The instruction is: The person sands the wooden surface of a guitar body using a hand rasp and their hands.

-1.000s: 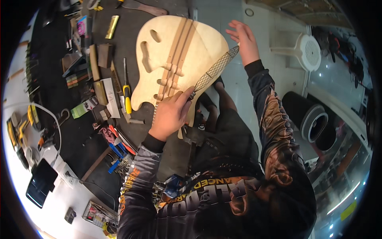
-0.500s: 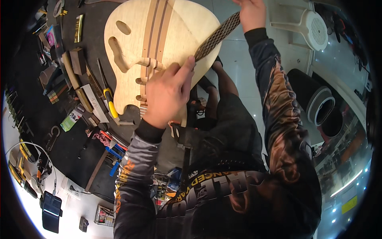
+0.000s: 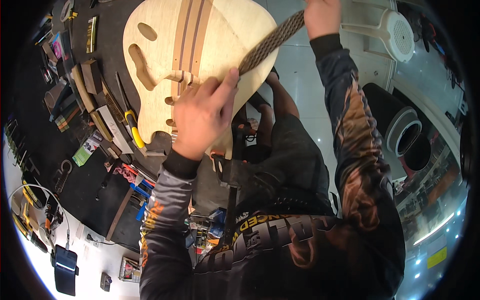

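Observation:
A pale wooden electric guitar body with dark stripes down its middle and several routed cavities lies at the upper centre. Across its right-hand edge slants a rasp with an open lattice blade. My left hand pinches the blade's near tip between thumb and fingers, above the wood beside the neck end. At the top edge of the view, my right hand is closed round the rasp's far end. Its fingertips and whatever handle it grips are partly cut off. The blade appears to rest against the body's rounded edge.
Left of the guitar body, the dark bench carries a yellow-handled tool, wooden blocks and a green-and-white packet. A clamp sits below the body. A white plastic stool and a black cylinder stand at right.
The guitar body and my left hand appear slightly farther left and lower in view. My right hand has shifted a little to the right, and the rasp stays in both hands.

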Tool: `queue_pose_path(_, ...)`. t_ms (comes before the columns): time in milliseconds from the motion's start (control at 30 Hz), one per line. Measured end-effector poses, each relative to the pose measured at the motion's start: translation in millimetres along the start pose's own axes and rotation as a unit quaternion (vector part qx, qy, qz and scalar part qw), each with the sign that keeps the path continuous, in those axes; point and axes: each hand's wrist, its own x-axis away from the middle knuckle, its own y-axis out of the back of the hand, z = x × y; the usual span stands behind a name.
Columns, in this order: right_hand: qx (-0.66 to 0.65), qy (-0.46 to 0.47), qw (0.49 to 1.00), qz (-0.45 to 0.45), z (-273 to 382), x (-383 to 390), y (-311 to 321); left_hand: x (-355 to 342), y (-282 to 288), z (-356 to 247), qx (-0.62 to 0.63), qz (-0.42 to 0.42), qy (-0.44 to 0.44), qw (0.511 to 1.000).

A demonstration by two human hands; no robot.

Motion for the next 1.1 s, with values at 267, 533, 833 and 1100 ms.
queue_pose_path(267, 0.116, -0.031, 0.993, 0.013, 13, 58, -15, 57, 11, 12, 0.020, 0.008, -0.014, 1.000)
queue_pose_path(533, -0.023, -0.028, 0.998, 0.047, 21, 58, -22, 57, 8, 1, 0.003, 0.008, 0.008, 1.000)
queue_pose_path(833, -0.214, -0.041, 0.973, 0.080, -12, -5, 13, 10, 1, -5, -0.008, 0.005, 0.008, 1.000)
queue_pose_path(1100, 0.077, 0.037, 0.995, 0.044, 17, 59, -8, 58, 9, -3, 0.014, 0.026, 0.005, 1.000)
